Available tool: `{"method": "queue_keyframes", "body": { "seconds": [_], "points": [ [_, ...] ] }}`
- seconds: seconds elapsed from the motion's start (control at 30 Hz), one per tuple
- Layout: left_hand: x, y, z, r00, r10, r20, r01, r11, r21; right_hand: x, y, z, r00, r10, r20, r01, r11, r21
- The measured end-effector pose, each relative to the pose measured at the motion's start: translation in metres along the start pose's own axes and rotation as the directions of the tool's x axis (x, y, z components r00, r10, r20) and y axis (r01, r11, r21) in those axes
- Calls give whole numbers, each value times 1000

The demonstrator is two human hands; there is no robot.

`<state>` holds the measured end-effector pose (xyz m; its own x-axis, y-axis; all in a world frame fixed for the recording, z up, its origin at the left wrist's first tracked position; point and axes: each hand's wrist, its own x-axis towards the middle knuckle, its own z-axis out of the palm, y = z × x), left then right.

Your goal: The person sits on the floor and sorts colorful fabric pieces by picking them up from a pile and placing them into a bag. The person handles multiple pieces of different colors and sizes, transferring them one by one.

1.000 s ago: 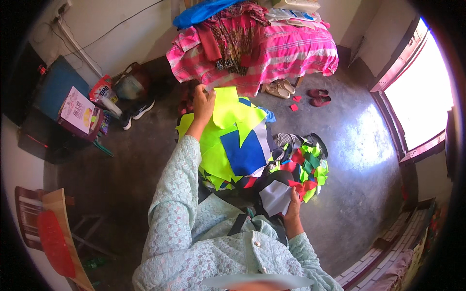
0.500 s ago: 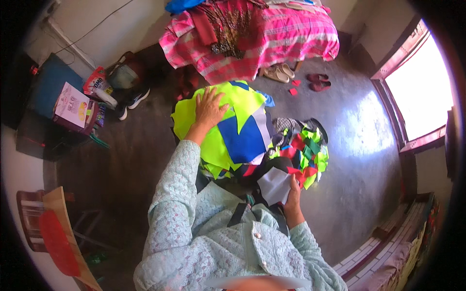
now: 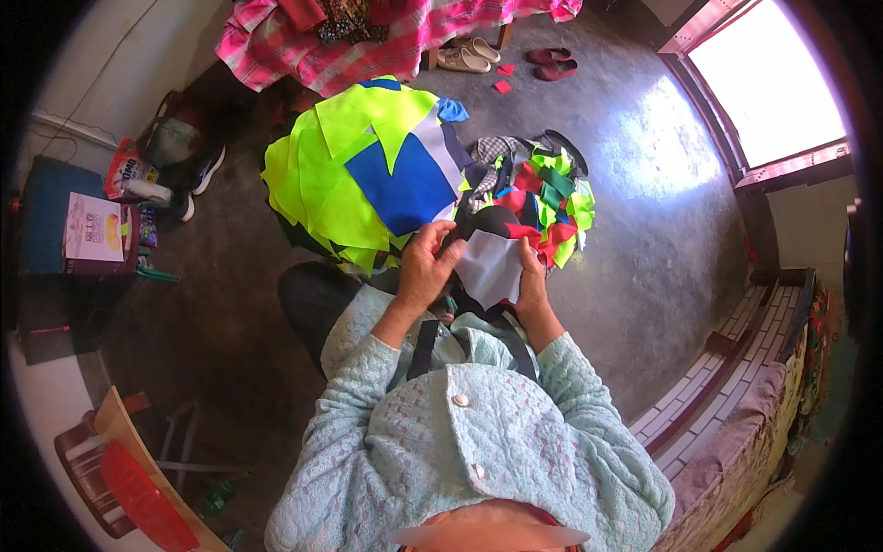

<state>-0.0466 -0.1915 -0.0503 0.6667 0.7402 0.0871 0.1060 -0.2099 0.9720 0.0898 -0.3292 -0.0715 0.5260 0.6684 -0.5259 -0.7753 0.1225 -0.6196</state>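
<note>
A light grey fabric piece (image 3: 487,271) hangs in front of me above my lap. My right hand (image 3: 533,293) grips it along its right edge, thumb on top. At its left edge is my left hand (image 3: 425,272), thumb and fingers apart; nothing shows between them. Just beyond lies a broad heap of flat cut cloth, with neon yellow pieces (image 3: 322,175), a large blue piece (image 3: 400,184) and a grey strip among them. Right of the heap sits a pile of small scraps (image 3: 556,189) in red, green and neon yellow. A checked cloth (image 3: 492,152) lies at its far side.
Beyond the heap stands a bed with a pink checked cover (image 3: 276,46). Beige shoes (image 3: 467,57), dark red shoes (image 3: 552,63) and red scraps (image 3: 503,86) lie on the floor. A slatted bench (image 3: 717,368) is at right; a red-topped board (image 3: 143,488) leans at lower left.
My left hand has left the neon yellow cloth and come back toward me, beside the grey piece. The right hand still holds that piece. The view has shifted, so the surroundings sit higher and further left.
</note>
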Motion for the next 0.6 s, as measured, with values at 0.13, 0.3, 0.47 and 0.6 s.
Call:
{"method": "queue_keyframes", "body": {
  "seconds": [0.13,0.3,0.47,0.6],
  "points": [
    [-15,4,22,998,-50,31,51,998,-32,6,5,-11,1000,19,14,-20,999,31],
    [-19,6,18,987,-151,59,156,984,-89,1,0,-2,999,32,44,-36,995,92],
    [-19,17,-1,992,-123,30,127,975,-183,19,13,-21,988,3,156,-39,973,226],
    [-18,27,-14,998,-53,-37,45,978,-203,19,16,-12,980,-98,175,34,942,335]
  ]
}}
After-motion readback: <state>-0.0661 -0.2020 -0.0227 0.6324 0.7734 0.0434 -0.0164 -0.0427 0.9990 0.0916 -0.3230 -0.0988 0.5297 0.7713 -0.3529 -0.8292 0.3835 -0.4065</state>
